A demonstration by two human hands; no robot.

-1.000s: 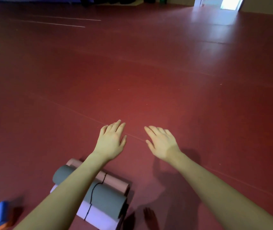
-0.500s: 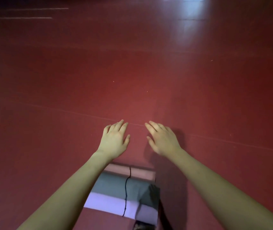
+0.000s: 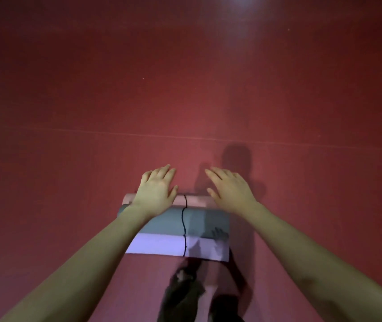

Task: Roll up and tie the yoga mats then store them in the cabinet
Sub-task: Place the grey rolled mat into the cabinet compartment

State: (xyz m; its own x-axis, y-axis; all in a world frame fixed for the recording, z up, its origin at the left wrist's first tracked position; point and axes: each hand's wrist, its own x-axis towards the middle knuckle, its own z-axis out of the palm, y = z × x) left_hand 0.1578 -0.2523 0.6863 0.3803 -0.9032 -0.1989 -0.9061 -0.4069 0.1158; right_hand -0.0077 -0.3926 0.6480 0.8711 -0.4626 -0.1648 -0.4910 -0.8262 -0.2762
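Three rolled yoga mats lie side by side on the dark red floor (image 3: 92,101) just in front of you: a pale pink foam roll (image 3: 194,200) farthest out, a grey-teal foam roll (image 3: 162,223) in the middle, and a lavender-white foam roll (image 3: 157,245) nearest your body. A thin black cord (image 3: 183,220) runs across all three near the centre, binding them into one bundle. Your left hand (image 3: 157,191) is over the left end of the pink roll, fingers straight and spread, gripping nothing; whether the palm touches the roll you cannot tell. Your right hand (image 3: 228,190) is over the right end of the same roll, fingers likewise extended and loose, holding nothing. Both forearms reach out over the bundle, the left crossing the grey-teal and lavender rolls. Hand shadows fall on the right part of the mats and on the floor beyond. Dark clothing and a foot show blurred at the bottom edge.
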